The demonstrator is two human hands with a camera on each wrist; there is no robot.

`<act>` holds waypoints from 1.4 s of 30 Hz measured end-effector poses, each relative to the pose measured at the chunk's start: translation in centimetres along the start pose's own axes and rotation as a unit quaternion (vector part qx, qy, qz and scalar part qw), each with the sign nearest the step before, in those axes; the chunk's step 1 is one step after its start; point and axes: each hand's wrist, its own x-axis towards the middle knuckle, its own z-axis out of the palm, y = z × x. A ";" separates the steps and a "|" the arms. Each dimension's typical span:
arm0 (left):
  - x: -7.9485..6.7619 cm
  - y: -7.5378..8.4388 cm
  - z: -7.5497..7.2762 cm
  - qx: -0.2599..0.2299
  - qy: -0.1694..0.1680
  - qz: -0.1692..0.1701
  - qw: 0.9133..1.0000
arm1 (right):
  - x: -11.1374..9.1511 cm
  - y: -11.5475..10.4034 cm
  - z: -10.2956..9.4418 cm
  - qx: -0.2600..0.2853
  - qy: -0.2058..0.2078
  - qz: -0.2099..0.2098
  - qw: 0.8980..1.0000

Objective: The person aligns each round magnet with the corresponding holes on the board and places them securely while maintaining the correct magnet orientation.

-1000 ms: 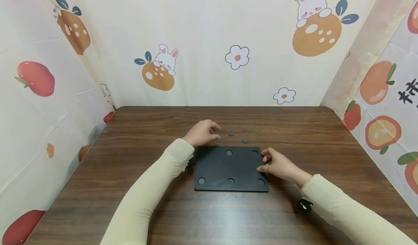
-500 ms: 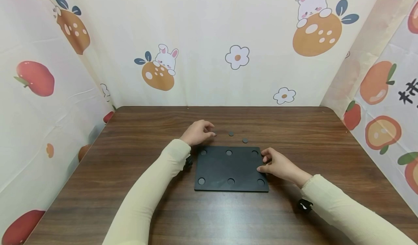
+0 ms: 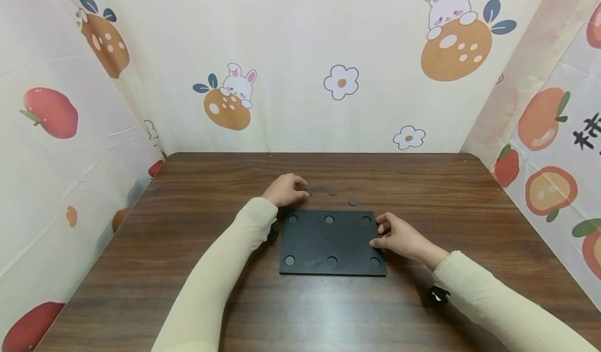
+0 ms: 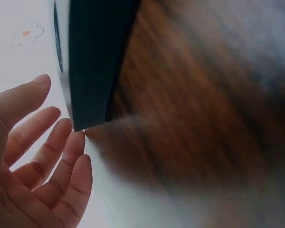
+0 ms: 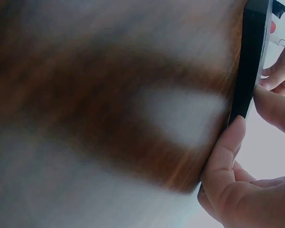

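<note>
A flat black board (image 3: 333, 242) with several round recesses near its edges lies on the table. My right hand (image 3: 401, 236) grips its right edge, thumb on top; in the right wrist view the fingers (image 5: 230, 142) meet the board's rim. Beyond the board's far left corner, my left hand (image 3: 285, 189) reaches around a small dark disc (image 3: 309, 191), partly hidden by the fingertips. In the left wrist view the left hand (image 4: 47, 161) has thumb and fingers spread apart, with nothing seen between them. Two more dark discs, one farther back (image 3: 332, 192) and one nearer the board (image 3: 352, 202), lie flat.
The brown wood-grain table (image 3: 188, 268) reaches to a patterned curtain (image 3: 291, 39) at the back. Similar printed cloth hangs at both sides. A black band (image 3: 439, 294) sits at the right wrist.
My left hand has drawn slightly left, uncovering the board's far left recess and the disc by its fingertips. The right hand and board have stayed put.
</note>
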 end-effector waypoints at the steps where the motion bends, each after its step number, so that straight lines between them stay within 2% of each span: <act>1: 0.0 0.1 0.0 0.002 -0.002 -0.001 1.000 | 0.0 0.0 0.0 0.000 0.000 0.000 1.000; 12: 0.8 0.2 0.4 0.033 -0.011 -0.024 0.999 | 0.0 0.1 0.1 0.002 0.001 0.000 1.000; 20: 0.6 0.5 0.3 0.048 -0.010 -0.019 0.999 | 0.0 0.0 0.0 0.001 0.000 -0.001 1.000; 34: 1.1 0.8 0.6 0.082 0.004 -0.015 0.996 | 0.0 0.0 0.1 0.002 0.001 0.003 1.000; 42: 1.1 0.9 0.6 0.083 0.009 -0.012 0.996 | 0.0 -0.1 0.1 0.006 0.001 0.004 1.000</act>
